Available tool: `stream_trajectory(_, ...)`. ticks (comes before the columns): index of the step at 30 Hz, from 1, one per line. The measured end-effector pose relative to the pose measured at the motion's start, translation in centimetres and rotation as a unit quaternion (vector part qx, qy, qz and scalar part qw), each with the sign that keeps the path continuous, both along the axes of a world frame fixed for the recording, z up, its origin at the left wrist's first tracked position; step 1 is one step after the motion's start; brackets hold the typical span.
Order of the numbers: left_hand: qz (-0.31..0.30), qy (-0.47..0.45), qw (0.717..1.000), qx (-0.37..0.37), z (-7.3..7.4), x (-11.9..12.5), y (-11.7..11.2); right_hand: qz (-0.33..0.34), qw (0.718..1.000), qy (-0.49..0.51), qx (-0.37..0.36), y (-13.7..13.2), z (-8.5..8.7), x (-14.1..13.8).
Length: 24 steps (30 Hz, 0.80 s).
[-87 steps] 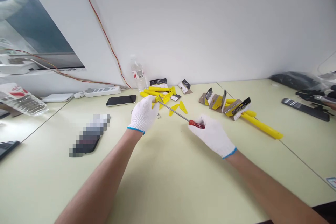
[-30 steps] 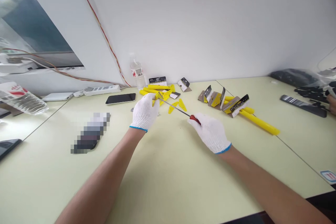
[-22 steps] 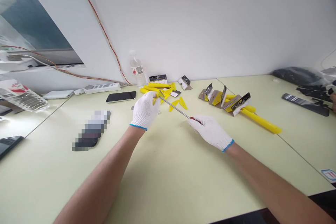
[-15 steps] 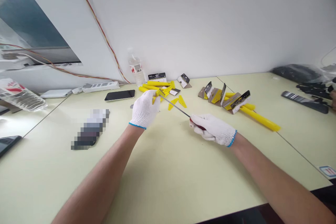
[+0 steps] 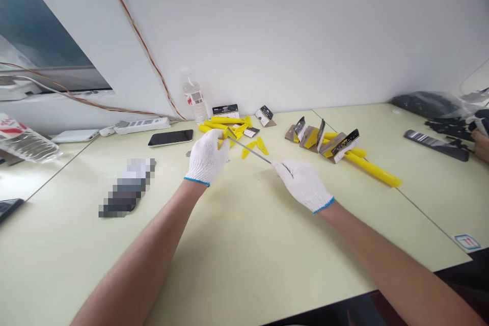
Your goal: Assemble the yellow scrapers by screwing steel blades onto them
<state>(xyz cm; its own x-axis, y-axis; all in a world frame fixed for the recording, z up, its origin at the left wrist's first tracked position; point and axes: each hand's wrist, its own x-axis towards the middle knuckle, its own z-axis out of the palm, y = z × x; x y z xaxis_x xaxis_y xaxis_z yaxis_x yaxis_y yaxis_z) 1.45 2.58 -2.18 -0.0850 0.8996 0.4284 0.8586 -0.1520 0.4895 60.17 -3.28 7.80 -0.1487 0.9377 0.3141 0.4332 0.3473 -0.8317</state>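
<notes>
My gloved left hand [image 5: 208, 157] is closed around the head of a yellow scraper [image 5: 228, 133], above the middle of the table. In my gloved right hand [image 5: 303, 183] is a screwdriver [image 5: 252, 148], its handle mostly hidden by the fingers. The thin metal shaft slants up and left, and its tip meets the scraper head; whether it sits in a screw is too small to tell. Two loose yellow plastic pieces [image 5: 263, 146] lie just beyond the shaft. Behind my left hand are more yellow scraper handles [image 5: 229, 120].
Scrapers in card sleeves [image 5: 374, 170] lie to the right. A phone [image 5: 170, 137], a power strip [image 5: 143, 126] and an upright water bottle [image 5: 197, 104] stand at the back left. A pixelated object [image 5: 128, 188] lies left. Another person's hand [image 5: 480, 143] shows at the right edge.
My right hand has turned about the screwdriver, so the back of the glove faces up and the red handle is now mostly covered. The left hand keeps its hold; the view shifts slightly.
</notes>
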Motion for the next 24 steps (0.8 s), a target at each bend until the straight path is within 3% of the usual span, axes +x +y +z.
stream_trajectory(2,0.008,0.014,1.0,0.001,-0.1,0.0,0.0,-0.004,1.0,0.011,-0.007,-0.5,0.2,-2.4)
stream_trajectory(4,0.008,0.032,0.999,0.002,-0.2,0.0,0.0,0.025,0.998,0.018,-0.047,-1.2,-0.8,-8.4)
stream_trajectory(6,0.001,0.038,0.999,0.005,-0.3,0.0,0.0,0.028,0.995,0.014,-0.092,-1.7,-3.5,-16.6)
stream_trajectory(8,-0.006,0.038,0.999,0.01,-0.4,0.0,0.1,0.016,0.992,-0.007,-0.124,-1.6,-7.2,-24.5)
stream_trajectory(10,-0.007,0.041,0.999,0.016,-0.4,-0.1,0.0,0.022,0.988,-0.025,-0.153,-1.0,-10.7,-29.6)
stream_trajectory(11,-0.006,0.043,0.999,0.018,-0.3,-0.1,0.0,0.025,0.982,-0.04,-0.184,-0.5,-12.1,-30.8)
stream_trajectory(14,0.002,0.045,0.999,0.02,-0.3,-0.1,0.0,-0.007,0.98,-0.03,-0.198,0.5,-14.0,-30.7)
stream_trajectory(18,0.001,0.047,0.999,0.027,-0.3,-0.1,0.0,-0.029,0.98,-0.047,-0.19,0.9,-14.0,-28.7)
stream_trajectory(21,-0.003,0.051,0.998,0.037,-0.4,-0.2,0.0,-0.035,0.977,-0.087,-0.192,1.0,-13.8,-28.6)
stream_trajectory(24,0.003,0.057,0.998,0.039,-0.5,-0.1,0.1,-0.073,0.981,-0.101,-0.15,1.0,-13.9,-28.7)
